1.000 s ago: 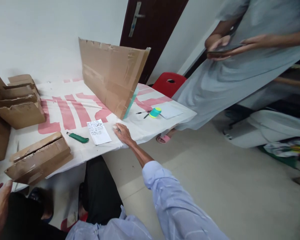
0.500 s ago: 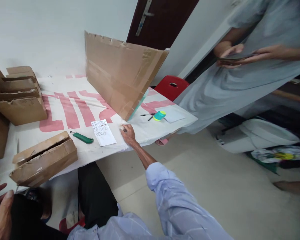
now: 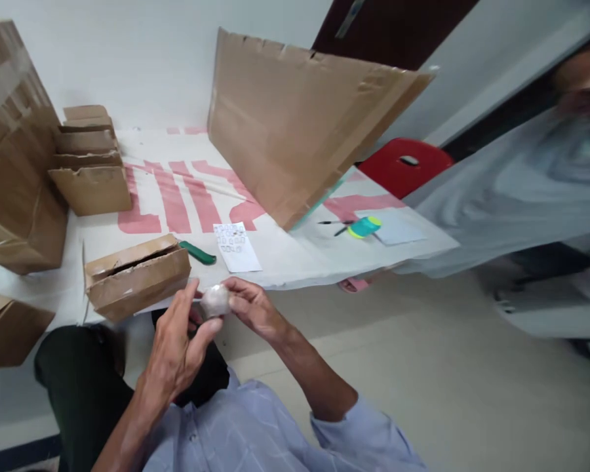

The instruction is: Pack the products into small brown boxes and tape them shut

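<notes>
My right hand (image 3: pixel 258 311) pinches a small, shiny, whitish roll of clear tape (image 3: pixel 215 301) between thumb and fingers, just off the table's front edge. Around the roll's left side is my left hand (image 3: pixel 174 347), its thumb and fingers apart. Its thumb lies at the roll's lower edge; I cannot tell whether it presses on it. Beyond the hands, a narrow cardboard box (image 3: pixel 140 282) with a slit along its top lies on the table. A green box cutter (image 3: pixel 198 252) rests beside it, left of a paper sheet with drawn marks (image 3: pixel 238 249).
A big cardboard panel (image 3: pixel 299 124) leans upright on the white-and-red table cloth (image 3: pixel 295 262). Cardboard boxes (image 3: pixel 22 157) and a cardboard divider (image 3: pixel 93 187) stand left. Pens and a teal-yellow cylinder (image 3: pixel 364 227) lie right, near a red chair (image 3: pixel 406 164) and a person in grey (image 3: pixel 521 177).
My right hand has lifted the roll from the table and brought it back towards my body. My left hand has come in from the far left to meet it. The view has turned left.
</notes>
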The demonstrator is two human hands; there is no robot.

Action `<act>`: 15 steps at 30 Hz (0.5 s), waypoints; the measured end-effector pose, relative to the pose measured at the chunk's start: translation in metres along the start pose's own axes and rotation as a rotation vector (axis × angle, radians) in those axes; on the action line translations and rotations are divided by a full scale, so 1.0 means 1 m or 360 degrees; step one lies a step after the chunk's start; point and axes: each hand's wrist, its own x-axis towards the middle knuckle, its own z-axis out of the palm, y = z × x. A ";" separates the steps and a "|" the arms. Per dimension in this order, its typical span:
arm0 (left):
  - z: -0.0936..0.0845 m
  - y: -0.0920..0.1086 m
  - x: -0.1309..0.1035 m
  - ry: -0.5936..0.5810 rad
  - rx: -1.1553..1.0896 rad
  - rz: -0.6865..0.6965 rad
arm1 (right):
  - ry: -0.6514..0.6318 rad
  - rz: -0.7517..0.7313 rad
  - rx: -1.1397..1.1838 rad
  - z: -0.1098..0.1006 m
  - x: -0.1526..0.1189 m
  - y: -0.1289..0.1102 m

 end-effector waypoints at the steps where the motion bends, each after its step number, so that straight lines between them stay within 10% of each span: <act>1: 0.004 -0.002 0.004 -0.0018 -0.0022 -0.0089 | -0.0028 -0.0056 -0.0136 0.014 -0.004 -0.003; 9: 0.018 -0.009 0.005 0.0077 -0.0238 -0.0318 | 0.0089 -0.0954 -0.1074 0.030 -0.016 -0.005; 15: 0.046 -0.008 0.022 -0.0009 -0.0416 -0.0446 | 0.0286 -0.0568 -0.0615 0.016 -0.025 -0.006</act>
